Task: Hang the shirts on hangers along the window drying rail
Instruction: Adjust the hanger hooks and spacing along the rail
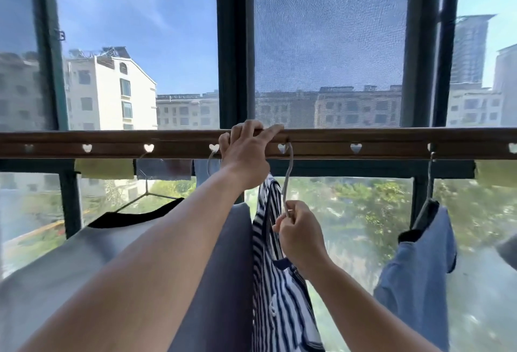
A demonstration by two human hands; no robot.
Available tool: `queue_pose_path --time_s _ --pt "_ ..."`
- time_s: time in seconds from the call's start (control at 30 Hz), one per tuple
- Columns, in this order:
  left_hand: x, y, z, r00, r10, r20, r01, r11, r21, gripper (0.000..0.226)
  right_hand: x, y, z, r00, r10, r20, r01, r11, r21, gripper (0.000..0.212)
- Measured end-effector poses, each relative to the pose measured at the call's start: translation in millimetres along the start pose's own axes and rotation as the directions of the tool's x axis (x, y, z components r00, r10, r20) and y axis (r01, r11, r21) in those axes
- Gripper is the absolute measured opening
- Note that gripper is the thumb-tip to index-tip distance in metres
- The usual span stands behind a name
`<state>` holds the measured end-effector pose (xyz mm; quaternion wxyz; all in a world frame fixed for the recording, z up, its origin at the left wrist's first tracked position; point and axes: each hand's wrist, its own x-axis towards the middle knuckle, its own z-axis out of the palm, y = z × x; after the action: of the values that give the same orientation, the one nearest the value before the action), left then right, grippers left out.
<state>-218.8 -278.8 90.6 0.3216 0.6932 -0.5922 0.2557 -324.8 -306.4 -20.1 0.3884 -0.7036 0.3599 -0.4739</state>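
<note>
Left hand (246,150) curled over the top of the wooden rail (363,139), right hand (299,228) below the rail pinching a hanger (288,181) hooked into a heart hole, striped shirt (279,295) hanging from it, blue shirt (419,267) further right under the rail, grey shirt (70,262) left.

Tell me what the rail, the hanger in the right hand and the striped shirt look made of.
Rail: brown, wood-grained look, heart-shaped holes; wood or coated metal, unclear.
Hanger: thin pale grey rod, smoothly bent; probably coated wire or plastic.
Striped shirt: soft navy-and-white fabric that drapes and folds; likely cotton knit.
</note>
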Motion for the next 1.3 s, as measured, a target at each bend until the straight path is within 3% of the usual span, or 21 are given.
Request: queue_pose_path --time_s 0.37,0.63,0.8,1.03,1.3 --pt "-8 -16 -8 1.000 0.023 0.010 -0.024 0.999 0.040 0.093 1 2 21 0.999 0.040 0.025 -0.038 0.997 -0.060 0.037" --pt "-8 -20 -7 0.999 0.031 0.025 -0.033 0.993 0.117 0.088 -11 -22 4 0.975 -0.204 -0.086 0.158 0.912 -0.379 0.044" --pt "-7 3 0 0.996 0.078 -0.048 -0.077 0.997 0.028 0.075 -22 -35 -27 0.916 -0.330 -0.227 0.152 0.811 -0.565 0.051" --pt "-12 62 12 0.981 0.176 -0.080 -0.185 0.974 -0.129 0.081 -22 -24 -75 0.931 -0.232 -0.281 0.000 0.771 -0.637 0.063" --pt "0 121 32 0.983 0.171 -0.069 -0.179 0.972 -0.151 0.066 -14 11 -142 0.925 0.057 -0.375 -0.292 0.739 -0.607 0.077"
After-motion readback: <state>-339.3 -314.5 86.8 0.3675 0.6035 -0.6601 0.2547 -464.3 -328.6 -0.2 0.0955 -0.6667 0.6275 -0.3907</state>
